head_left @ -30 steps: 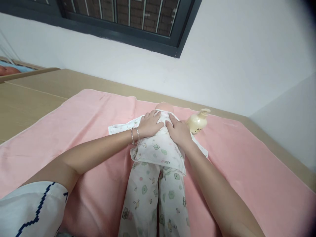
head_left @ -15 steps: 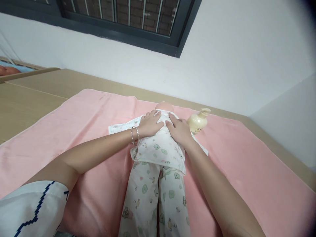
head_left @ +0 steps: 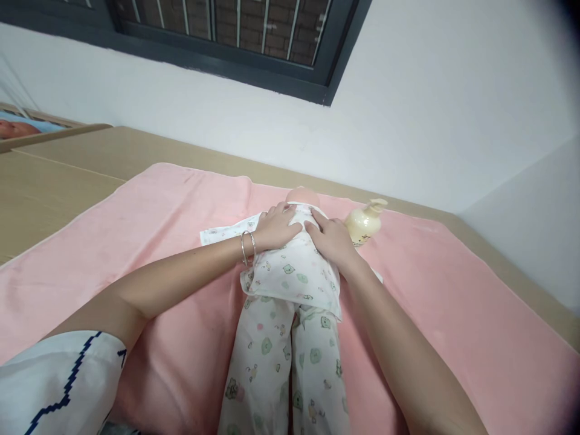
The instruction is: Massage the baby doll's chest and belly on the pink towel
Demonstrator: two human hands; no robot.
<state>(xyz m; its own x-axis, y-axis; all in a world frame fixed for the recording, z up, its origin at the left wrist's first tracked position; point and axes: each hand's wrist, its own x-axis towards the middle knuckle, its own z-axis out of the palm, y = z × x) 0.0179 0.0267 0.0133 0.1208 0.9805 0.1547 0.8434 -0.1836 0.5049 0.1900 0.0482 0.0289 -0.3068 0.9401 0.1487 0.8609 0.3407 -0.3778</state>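
Observation:
A baby doll's head (head_left: 302,195) shows at the far end of a white printed top (head_left: 290,272), and matching trousers (head_left: 267,362) stretch toward me. My left hand (head_left: 277,228) lies on the upper left of the top, fingers spread, with thin silver bangles at the wrist. On the upper right of the top rests my right hand (head_left: 333,240), its fingers extended and thumb apart. Neither hand grips the cloth. A cream pump bottle (head_left: 365,223) stands just beyond my right hand, its lower part hidden by that hand. The doll's arms are inside the sleeves.
A pink blanket (head_left: 435,302) lies under the doll on a wooden surface (head_left: 81,157). The white wall (head_left: 430,121) with a dark-framed window (head_left: 308,84) rises behind. At far left, a reddish-brown object (head_left: 16,128) lies on blue cloth behind a wooden edge.
Almost nothing differs. Both hands stay on the doll's top, and the whole view is shifted very slightly to the right.

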